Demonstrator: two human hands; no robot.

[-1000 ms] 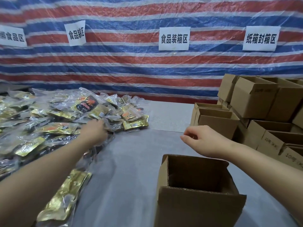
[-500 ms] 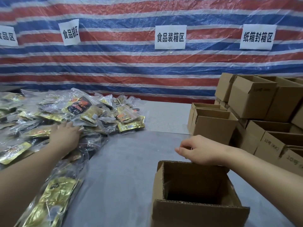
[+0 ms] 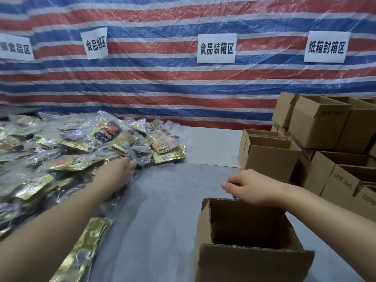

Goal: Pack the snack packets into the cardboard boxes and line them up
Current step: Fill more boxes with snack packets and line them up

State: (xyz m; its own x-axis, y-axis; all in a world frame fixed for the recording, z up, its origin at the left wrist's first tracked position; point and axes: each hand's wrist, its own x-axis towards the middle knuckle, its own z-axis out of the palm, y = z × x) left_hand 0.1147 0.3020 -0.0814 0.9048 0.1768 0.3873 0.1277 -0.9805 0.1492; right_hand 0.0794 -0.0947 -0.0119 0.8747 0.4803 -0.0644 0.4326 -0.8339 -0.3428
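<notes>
One head-worn camera looks forward and down, close over the table (image 3: 162, 210).

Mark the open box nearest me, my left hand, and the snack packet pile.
open box (image 3: 252, 263), head view, on its near front wall.
left hand (image 3: 117, 169), head view, on the back of the hand.
snack packet pile (image 3: 67, 161), head view, on a gold packet mid-pile.

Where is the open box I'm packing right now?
In the head view the open box stands at the lower right on the grey table, nearest you, with your right hand at its far rim.
</notes>
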